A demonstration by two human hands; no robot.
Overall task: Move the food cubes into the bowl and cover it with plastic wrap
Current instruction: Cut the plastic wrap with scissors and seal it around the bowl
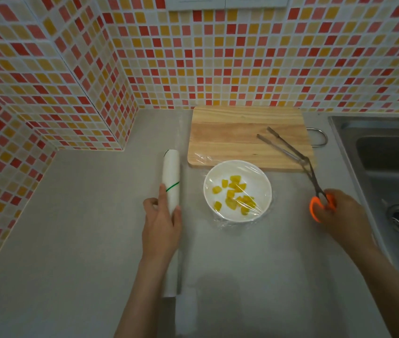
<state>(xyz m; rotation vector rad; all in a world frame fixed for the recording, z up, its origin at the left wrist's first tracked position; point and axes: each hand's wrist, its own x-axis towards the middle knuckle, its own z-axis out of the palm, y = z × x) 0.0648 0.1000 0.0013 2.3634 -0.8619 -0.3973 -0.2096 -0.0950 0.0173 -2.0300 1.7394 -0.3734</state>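
place: home kitchen | signs: mosaic wall tiles [218,57], steel sink [388,167], cutting board [230,135]

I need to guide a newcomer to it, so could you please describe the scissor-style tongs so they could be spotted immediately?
Start at the steel sink on the right, then look left to the wooden cutting board. The tongs run from the board's right part down to the right hand. They alone have orange loop handles and long thin metal arms.

One bowl [237,190] holds about ten yellow cubes [236,195] under wrap. There is one wrap roll [170,176], one board [247,136], one pair of tongs [291,152], one sink [388,172] and two hands: left [162,225], right [340,211].
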